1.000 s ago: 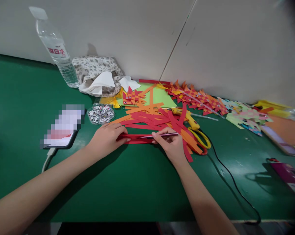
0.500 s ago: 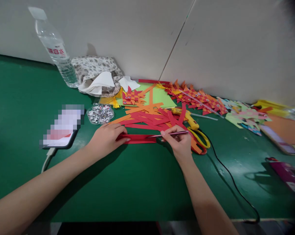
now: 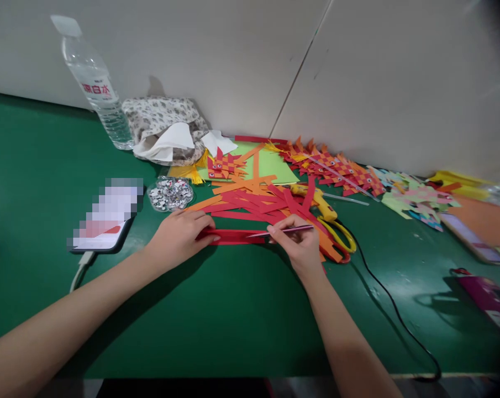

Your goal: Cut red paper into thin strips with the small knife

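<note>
My left hand (image 3: pixel 179 235) lies on the green table (image 3: pixel 216 315), fingers pressed down on the left end of a red paper strip (image 3: pixel 236 236). My right hand (image 3: pixel 299 245) is closed in a pinch on a thin pink-handled blade tool (image 3: pixel 283 231). The tool's tip rests on the right part of the same strip. Behind both hands is a loose pile of red and orange paper strips (image 3: pixel 262 202).
A phone (image 3: pixel 104 218) on a cable, a tray of googly eyes (image 3: pixel 170 193), a water bottle (image 3: pixel 93 83) and a cloth pouch with tissues (image 3: pixel 164 130) are at the left. Yellow scissors (image 3: pixel 336 229), a glue gun (image 3: pixel 316 200) with black cord, and woven paper figures (image 3: pixel 341 166) are to the right.
My right hand slid the blade tool right along the strip, then back a little to the left. My left hand stayed pressed on the strip's left end.
</note>
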### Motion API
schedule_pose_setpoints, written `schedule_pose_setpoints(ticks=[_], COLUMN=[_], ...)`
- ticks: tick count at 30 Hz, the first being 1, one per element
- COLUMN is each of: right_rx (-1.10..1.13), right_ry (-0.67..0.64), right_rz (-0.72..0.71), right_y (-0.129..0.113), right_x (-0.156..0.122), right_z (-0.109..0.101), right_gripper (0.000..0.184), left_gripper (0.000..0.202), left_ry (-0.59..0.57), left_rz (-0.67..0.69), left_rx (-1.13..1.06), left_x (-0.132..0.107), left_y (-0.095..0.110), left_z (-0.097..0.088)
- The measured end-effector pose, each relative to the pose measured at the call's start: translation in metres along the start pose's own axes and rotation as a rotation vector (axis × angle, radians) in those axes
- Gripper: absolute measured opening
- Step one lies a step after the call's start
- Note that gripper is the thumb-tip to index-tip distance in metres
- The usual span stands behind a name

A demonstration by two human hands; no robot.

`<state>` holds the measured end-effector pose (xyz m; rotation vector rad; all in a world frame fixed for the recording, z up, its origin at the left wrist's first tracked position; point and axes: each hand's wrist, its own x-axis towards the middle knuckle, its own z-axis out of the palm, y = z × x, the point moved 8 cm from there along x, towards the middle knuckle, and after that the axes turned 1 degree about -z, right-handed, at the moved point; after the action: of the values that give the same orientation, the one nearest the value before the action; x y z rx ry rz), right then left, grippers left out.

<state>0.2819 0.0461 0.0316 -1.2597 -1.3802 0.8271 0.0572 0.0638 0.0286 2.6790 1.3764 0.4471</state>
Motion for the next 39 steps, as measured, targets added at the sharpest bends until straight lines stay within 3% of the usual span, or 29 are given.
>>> schedule_pose_setpoints(ticks=[5, 11, 19, 39], right_rx=[-0.008, 0.033, -0.008, 0.033], right_ry=[0.042, 0.06, -0.072, -0.001], right_rz=[-0.015, 0.002, 0.051, 0.046], right_y=[0.001, -0.006, -0.005, 0.001], right_x=[0.001, -0.002, 0.0, 0.004], right_z=[-0.005, 0.002, 0.023, 0.006], right_gripper=[0.028, 0.028, 0.028, 0.025], left_gripper=[0.018, 0.019, 0.02, 0.021], left_ry=[-0.181, -0.258, -0.249, -0.26], left_rz=[-0.028, -0.071, -0.064, -0.069], left_rx=[-0.195, -0.306, -0.303, -0.292], left_x=[0.001, 0.001, 0.001, 0.0], left_y=[-0.016, -0.024, -0.019, -0.021], left_z=[-0.001, 0.0, 0.001, 0.003])
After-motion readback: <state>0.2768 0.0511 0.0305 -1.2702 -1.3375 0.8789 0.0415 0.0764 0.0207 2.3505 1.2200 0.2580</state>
